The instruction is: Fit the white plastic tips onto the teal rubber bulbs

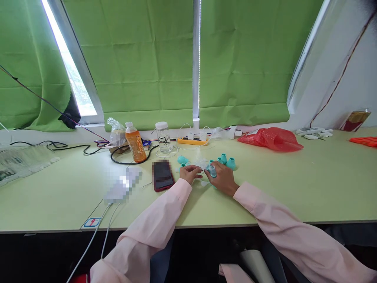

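Observation:
Several teal funnel-shaped pieces (231, 163) stand on the pale green table just beyond my hands. My right hand (222, 177) is wrapped round a translucent bluish piece (212, 170) of similar shape. Close by on its left, my left hand (191, 173) has its thumb and fingers pinched together; what they hold, if anything, is too small to make out. Clear plastic bits (202, 163) lie behind and between the hands. A teal lump (182, 159) rests behind my left hand.
A phone (163, 175) lies left of my left hand. Behind stand an orange drink bottle (136, 142), a clear jar (163, 138) and a yellow power strip (192, 141) with cables. A red plastic bag (272, 139) lies at the back right.

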Action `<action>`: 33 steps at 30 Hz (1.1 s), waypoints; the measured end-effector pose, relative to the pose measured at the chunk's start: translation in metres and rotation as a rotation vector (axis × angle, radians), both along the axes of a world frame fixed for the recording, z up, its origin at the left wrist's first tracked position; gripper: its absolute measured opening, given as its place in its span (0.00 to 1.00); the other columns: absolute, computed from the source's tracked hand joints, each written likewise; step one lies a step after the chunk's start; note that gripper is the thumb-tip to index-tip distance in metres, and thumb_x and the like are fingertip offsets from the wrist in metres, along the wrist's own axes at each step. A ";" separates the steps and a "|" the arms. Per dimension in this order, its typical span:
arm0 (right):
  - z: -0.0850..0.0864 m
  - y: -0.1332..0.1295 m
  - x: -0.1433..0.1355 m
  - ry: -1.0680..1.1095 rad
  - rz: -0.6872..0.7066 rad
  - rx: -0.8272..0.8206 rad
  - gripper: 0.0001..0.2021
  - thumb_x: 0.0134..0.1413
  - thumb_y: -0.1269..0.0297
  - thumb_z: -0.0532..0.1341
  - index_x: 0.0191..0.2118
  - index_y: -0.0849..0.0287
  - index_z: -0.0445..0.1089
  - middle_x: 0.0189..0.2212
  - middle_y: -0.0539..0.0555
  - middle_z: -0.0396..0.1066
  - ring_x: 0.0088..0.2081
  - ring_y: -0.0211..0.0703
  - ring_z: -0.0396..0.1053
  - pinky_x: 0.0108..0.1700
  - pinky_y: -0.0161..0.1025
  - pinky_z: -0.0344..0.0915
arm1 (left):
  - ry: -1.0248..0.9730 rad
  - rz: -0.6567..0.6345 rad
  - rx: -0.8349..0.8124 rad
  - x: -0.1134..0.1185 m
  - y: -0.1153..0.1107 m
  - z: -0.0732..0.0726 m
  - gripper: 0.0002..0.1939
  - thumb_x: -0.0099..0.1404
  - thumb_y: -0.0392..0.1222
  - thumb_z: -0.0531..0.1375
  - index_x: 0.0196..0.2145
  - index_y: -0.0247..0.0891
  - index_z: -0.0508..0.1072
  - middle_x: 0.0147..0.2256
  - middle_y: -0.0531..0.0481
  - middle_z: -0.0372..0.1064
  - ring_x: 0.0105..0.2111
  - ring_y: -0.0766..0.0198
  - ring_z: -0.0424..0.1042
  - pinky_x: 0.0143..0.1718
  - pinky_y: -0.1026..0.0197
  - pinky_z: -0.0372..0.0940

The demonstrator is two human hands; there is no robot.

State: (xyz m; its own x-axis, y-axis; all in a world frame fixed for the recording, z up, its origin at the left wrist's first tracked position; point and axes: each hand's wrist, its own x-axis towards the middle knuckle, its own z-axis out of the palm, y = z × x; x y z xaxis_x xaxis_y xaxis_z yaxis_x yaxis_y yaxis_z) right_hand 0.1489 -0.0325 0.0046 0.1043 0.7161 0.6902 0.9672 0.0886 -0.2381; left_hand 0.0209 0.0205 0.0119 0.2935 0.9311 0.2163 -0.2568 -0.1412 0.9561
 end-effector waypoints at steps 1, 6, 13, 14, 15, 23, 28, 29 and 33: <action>0.000 0.001 0.001 0.003 -0.003 -0.004 0.12 0.47 0.58 0.53 0.34 0.61 0.65 0.32 0.54 0.69 0.34 0.44 0.66 0.28 0.35 0.56 | 0.019 0.007 0.016 -0.001 0.001 0.000 0.07 0.39 0.39 0.59 0.15 0.31 0.69 0.20 0.47 0.67 0.21 0.66 0.66 0.21 0.61 0.66; 0.001 0.002 0.007 0.051 -0.009 -0.008 0.12 0.47 0.58 0.53 0.33 0.61 0.65 0.31 0.55 0.69 0.32 0.44 0.66 0.29 0.36 0.57 | 0.189 0.063 0.151 -0.002 0.008 -0.004 0.06 0.43 0.37 0.56 0.14 0.33 0.65 0.20 0.47 0.67 0.21 0.66 0.66 0.24 0.59 0.65; 0.000 0.005 0.008 0.124 0.105 -0.013 0.11 0.43 0.61 0.56 0.34 0.60 0.66 0.33 0.56 0.69 0.36 0.46 0.66 0.36 0.38 0.60 | 0.532 0.039 0.503 0.000 0.009 -0.013 0.07 0.41 0.28 0.57 0.14 0.38 0.66 0.20 0.51 0.67 0.33 0.60 0.64 0.35 0.59 0.61; -0.001 0.005 0.008 0.137 0.119 -0.015 0.11 0.42 0.61 0.57 0.33 0.61 0.66 0.33 0.56 0.69 0.36 0.46 0.66 0.36 0.38 0.60 | 0.567 0.029 0.537 0.000 0.009 -0.013 0.07 0.41 0.28 0.58 0.15 0.38 0.67 0.21 0.51 0.67 0.34 0.59 0.63 0.36 0.58 0.60; -0.001 0.006 0.008 0.151 0.136 -0.020 0.11 0.42 0.62 0.57 0.33 0.61 0.66 0.33 0.56 0.69 0.36 0.46 0.66 0.37 0.39 0.60 | 0.597 0.024 0.564 -0.001 0.010 -0.014 0.07 0.42 0.28 0.58 0.17 0.39 0.69 0.22 0.50 0.68 0.35 0.58 0.63 0.37 0.58 0.60; 0.000 0.007 0.009 0.293 0.261 -0.074 0.12 0.36 0.63 0.59 0.31 0.61 0.63 0.25 0.51 0.67 0.27 0.41 0.64 0.29 0.36 0.60 | 0.639 0.126 0.594 -0.002 0.015 -0.013 0.11 0.45 0.27 0.55 0.27 0.36 0.72 0.26 0.47 0.69 0.30 0.61 0.65 0.31 0.61 0.60; 0.006 0.004 0.010 0.348 0.400 -0.137 0.06 0.39 0.65 0.58 0.25 0.62 0.64 0.21 0.49 0.66 0.24 0.38 0.62 0.26 0.34 0.59 | 0.548 0.148 0.544 -0.005 0.006 -0.003 0.17 0.49 0.31 0.53 0.38 0.37 0.68 0.24 0.53 0.65 0.23 0.68 0.63 0.23 0.68 0.57; 0.007 0.003 0.009 0.356 0.431 -0.146 0.06 0.39 0.65 0.58 0.26 0.62 0.65 0.22 0.50 0.66 0.25 0.38 0.63 0.27 0.34 0.60 | 0.534 0.134 0.537 -0.006 0.005 -0.002 0.13 0.49 0.33 0.53 0.36 0.36 0.68 0.22 0.54 0.63 0.22 0.69 0.62 0.21 0.69 0.55; 0.008 -0.002 0.004 0.368 0.544 -0.161 0.06 0.40 0.67 0.58 0.29 0.61 0.66 0.26 0.51 0.68 0.29 0.39 0.64 0.32 0.35 0.61 | 0.511 0.059 0.499 -0.006 0.004 0.000 0.10 0.50 0.43 0.55 0.18 0.35 0.65 0.14 0.58 0.52 0.17 0.72 0.53 0.18 0.68 0.48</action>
State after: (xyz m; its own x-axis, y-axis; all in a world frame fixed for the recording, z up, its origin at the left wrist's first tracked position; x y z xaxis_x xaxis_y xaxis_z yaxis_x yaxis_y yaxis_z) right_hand 0.1529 -0.0341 0.0130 -0.0921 0.8244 0.5585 0.6485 0.4753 -0.5946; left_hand 0.0149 0.0243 0.0118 0.4239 0.7747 0.4692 0.2280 -0.5926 0.7725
